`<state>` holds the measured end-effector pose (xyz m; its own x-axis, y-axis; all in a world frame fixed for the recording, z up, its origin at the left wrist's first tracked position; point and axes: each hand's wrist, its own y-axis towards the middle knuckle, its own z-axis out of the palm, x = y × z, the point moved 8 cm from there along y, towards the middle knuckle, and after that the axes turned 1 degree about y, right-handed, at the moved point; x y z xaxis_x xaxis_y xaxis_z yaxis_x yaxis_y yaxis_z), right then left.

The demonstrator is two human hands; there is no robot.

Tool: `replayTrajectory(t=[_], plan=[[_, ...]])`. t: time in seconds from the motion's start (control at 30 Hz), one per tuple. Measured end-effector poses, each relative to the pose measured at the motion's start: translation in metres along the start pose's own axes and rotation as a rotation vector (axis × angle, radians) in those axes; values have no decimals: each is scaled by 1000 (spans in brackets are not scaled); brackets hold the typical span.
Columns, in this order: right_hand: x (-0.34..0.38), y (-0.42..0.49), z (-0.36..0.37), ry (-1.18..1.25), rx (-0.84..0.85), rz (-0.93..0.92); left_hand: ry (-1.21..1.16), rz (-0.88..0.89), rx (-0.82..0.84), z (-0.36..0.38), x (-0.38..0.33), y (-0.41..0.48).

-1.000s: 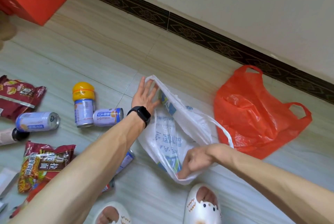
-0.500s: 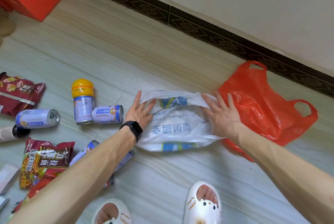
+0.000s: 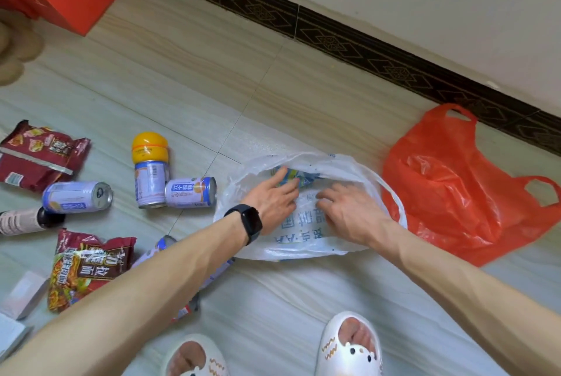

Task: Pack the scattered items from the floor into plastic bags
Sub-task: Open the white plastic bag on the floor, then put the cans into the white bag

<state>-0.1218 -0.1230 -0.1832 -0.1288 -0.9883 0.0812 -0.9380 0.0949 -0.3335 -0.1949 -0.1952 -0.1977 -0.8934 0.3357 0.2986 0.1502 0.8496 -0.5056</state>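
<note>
At the left of the floor (image 3: 303, 96) lie a red snack packet (image 3: 39, 154), a toppled can (image 3: 77, 197) and a noodle packet (image 3: 88, 266). Right of them stand a yellow-capped can (image 3: 150, 169) and a second toppled can (image 3: 191, 192) touching it. Next, the white plastic bag (image 3: 303, 236) lies flattened; its contents cannot be made out. The left hand (image 3: 273, 198) rests on it, fingers straight, grip slack. The right hand (image 3: 349, 211) presses bent fingertips on the plastic; whether its grip pinches the film cannot be told. The red plastic bag (image 3: 455, 193) lies crumpled at the far right.
</note>
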Motion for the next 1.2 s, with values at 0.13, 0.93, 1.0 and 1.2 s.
replayTrajectory(t=[0.13,0.93,1.0,1.2], plan=[[-41,-12,27,-79,330,250,78,-261,180,30,33,14],[102,-21,-93,357,-73,42,-885,-1041,-351,50,32,-243],[134,-19,-101,393,-106,-12,-973,-1164,-217,74,16,-287],[201,-9,-65,370,39,-81,-1049,-1167,38,108,-26,-341]])
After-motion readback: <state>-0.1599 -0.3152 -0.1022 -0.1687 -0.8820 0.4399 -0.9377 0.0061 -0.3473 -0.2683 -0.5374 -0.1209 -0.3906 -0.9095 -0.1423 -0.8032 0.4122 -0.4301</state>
